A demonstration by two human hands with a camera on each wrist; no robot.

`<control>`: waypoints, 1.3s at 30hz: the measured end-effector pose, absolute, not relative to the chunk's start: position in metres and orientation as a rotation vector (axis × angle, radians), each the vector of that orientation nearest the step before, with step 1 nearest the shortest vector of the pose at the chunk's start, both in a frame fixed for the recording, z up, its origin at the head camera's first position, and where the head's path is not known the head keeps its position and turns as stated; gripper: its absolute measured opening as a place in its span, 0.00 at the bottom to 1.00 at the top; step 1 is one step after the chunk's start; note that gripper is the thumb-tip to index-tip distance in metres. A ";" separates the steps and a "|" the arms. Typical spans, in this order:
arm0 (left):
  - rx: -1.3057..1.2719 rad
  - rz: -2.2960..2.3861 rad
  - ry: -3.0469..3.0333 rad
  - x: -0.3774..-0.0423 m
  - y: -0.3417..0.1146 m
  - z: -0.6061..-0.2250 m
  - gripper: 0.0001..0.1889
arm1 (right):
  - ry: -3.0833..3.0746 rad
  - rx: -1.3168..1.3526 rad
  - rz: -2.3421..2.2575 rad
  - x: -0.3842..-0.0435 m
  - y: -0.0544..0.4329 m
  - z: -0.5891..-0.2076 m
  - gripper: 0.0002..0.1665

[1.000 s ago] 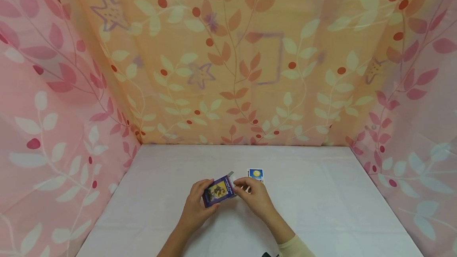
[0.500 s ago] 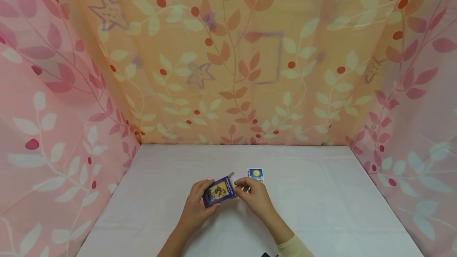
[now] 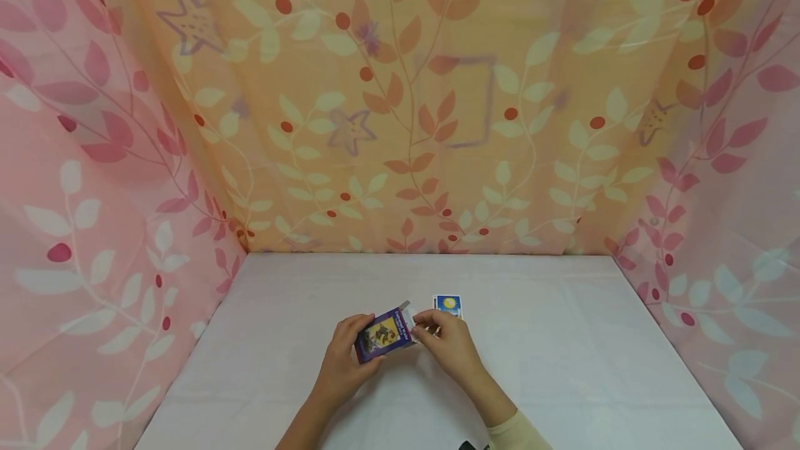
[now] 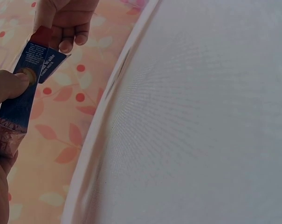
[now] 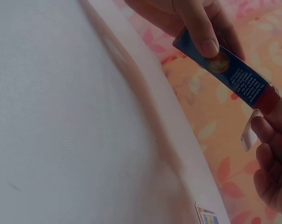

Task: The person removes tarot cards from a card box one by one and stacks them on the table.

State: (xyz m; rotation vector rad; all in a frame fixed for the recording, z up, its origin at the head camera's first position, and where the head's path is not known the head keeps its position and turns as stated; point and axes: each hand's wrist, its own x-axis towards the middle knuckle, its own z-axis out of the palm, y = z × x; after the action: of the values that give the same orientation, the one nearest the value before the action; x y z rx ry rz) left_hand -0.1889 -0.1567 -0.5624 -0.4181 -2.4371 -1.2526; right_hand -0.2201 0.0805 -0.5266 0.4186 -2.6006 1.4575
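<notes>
My left hand [image 3: 345, 360] grips a purple-blue tarot card box [image 3: 380, 337] by its long sides, tilted above the table. Its front bears a yellow picture, and the end toward the right is open with flaps sticking out. At that end my right hand [image 3: 451, 347] pinches the pale edge of some cards [image 3: 409, 318] partly showing from the box; its fingertips hide most of them. In the right wrist view the left thumb presses the narrow side of the box [image 5: 238, 77], and a light flap [image 5: 249, 133] hangs near the right fingers.
A small pile of cards [image 3: 448, 305] with a blue, sun-printed face lies on the white table [image 3: 562, 346] just behind the right hand. Leaf-patterned cloth [image 3: 406, 103] surrounds the table at back and sides. A dark object [image 3: 466, 446] shows at the bottom edge.
My right hand has shifted very slightly right, away from the box, and a little more of the pale cards shows at its opening. The left hand keeps its hold.
</notes>
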 end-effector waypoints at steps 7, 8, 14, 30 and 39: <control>-0.421 -1.244 -2.427 -0.189 -0.156 -0.564 0.44 | -2.576 0.396 1.464 -0.221 0.082 -0.527 0.08; -0.424 -1.242 -2.425 -0.189 -0.156 -0.565 0.44 | -2.577 0.388 1.467 -0.221 0.083 -0.527 0.08; -0.454 -1.215 -2.400 -0.189 -0.157 -0.565 0.45 | -2.551 0.392 1.496 -0.221 0.086 -0.525 0.08; -0.465 -1.218 -2.380 -0.190 -0.157 -0.566 0.45 | -2.520 0.360 1.542 -0.221 0.091 -0.517 0.07; -0.464 -1.218 -2.380 -0.189 -0.158 -0.565 0.45 | -2.492 0.360 1.540 -0.224 0.096 -0.514 0.08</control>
State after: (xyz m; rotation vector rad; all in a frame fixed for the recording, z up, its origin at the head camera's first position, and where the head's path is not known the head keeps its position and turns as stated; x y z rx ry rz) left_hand -0.1892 -0.1585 -0.5647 -0.4640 -2.3804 -1.2181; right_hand -0.2243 0.0963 -0.5137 0.3599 -2.4917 1.5401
